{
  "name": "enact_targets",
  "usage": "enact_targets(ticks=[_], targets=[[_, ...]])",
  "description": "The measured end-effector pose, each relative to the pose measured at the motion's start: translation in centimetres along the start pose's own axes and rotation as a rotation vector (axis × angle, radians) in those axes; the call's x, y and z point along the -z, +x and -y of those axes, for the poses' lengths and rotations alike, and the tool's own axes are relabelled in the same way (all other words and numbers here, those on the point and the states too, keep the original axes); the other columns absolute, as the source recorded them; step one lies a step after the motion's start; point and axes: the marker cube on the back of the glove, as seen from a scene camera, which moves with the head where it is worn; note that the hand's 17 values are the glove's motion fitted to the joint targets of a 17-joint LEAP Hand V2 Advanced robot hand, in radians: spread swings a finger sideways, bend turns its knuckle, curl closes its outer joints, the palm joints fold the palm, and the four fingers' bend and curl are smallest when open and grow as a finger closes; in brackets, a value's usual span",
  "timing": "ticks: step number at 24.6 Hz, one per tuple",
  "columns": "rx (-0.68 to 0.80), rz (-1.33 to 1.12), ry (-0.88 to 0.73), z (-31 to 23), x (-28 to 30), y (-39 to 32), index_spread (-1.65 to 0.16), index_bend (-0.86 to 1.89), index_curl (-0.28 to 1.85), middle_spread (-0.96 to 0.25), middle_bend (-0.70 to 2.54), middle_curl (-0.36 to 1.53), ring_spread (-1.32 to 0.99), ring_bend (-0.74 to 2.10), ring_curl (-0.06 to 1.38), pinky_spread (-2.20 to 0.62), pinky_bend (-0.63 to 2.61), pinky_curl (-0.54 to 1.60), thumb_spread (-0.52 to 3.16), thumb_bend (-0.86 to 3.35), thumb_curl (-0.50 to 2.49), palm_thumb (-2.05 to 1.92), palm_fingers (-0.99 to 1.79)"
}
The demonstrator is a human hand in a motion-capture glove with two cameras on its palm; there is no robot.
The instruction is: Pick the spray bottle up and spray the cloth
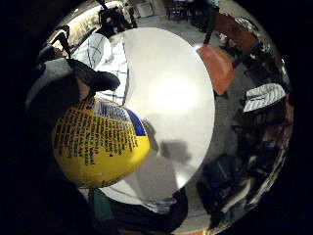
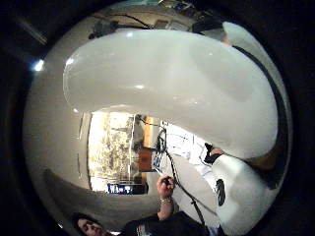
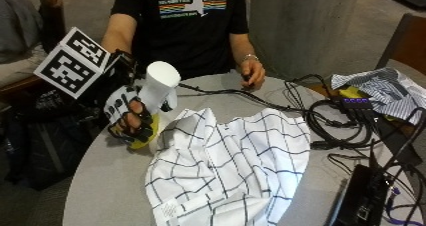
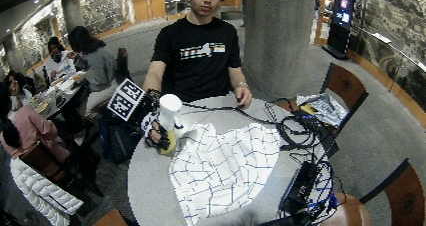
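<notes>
Closest to the palm is the bottle (image 3: 154, 105), and I see my right hand (image 3: 129, 117) with fingers curled around its yellow lower body, holding it above the table (image 3: 106, 186) edge. It points its white top up and tilts toward the cloth (image 3: 233, 171), which lies spread just beside it. I judge the plastic stiff, smooth and a bit slippery, light to lift. For spraying, I think the grip must go higher, near the neck.

A gloved right hand (image 3: 130, 117) grips a white and yellow spray bottle (image 3: 156, 103) upright, touching the left edge of a checked cloth (image 3: 229, 168) on a round table (image 3: 106, 186).
</notes>
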Motion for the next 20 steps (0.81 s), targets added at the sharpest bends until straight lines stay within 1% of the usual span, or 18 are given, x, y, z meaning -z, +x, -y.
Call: enact_targets(ticks=[4,7,20], targets=[[-0.024,-0.182,-0.178,0.1,-0.1,-0.9,-0.23,0.14,0.3,-0.05,0.27,0.44,-0.06,0.45,0.37,0.05,0.39,0.35,0.68,-0.03,0.55,1.02,1.08],[-0.041,-0.291,-0.268,0.4,-0.7,-1.4,-0.22,0.13,0.31,-0.06,0.26,0.44,-0.06,0.45,0.37,0.05,0.38,0.35,0.67,-0.03,0.56,1.01,1.08],[-0.094,-0.403,-0.385,0.6,-1.3,-2.4,-0.22,0.12,0.31,-0.06,0.24,0.45,-0.06,0.45,0.38,0.02,0.37,0.36,0.65,-0.03,0.59,1.01,1.09]])
